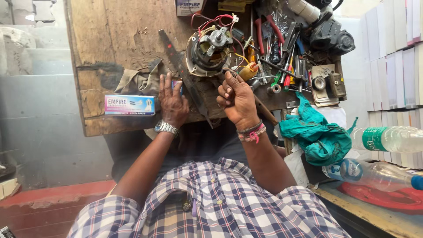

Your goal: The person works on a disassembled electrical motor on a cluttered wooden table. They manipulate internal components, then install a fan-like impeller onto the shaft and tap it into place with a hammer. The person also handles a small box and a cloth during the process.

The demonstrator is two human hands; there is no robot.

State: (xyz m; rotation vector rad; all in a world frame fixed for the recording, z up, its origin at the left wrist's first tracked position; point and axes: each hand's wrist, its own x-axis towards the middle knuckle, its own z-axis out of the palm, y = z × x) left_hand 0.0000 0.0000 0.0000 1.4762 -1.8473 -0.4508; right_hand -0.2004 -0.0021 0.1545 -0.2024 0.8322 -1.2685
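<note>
**Motor on the bench, both hands at its lower edge**

Your right hand is curled nearly closed, fingers pinching what looks like a thin dark wire or sleeve that runs up toward the motor; exactly what the fingertips grip is hard to tell. The motor sits at 12 o'clock from that hand, round, open-faced, with red and yellow leads trailing off its top and right side. Your left hand lies flat and open, fingers spread on the wooden bench, holding nothing, resting beside a long dark flat bar. Judgement: keep the left palm pressing down to steady things, and keep the pinch close to the wire end so it does not kink.

Containers: a small blue-and-white carton at 9 o'clock of the left hand, closed, contents unseen. Two clear plastic bottles at 3 o'clock, lying sideways, contents unclear. Loose pliers and screwdrivers are piled at 2 o'clock, a teal cloth below them
</note>
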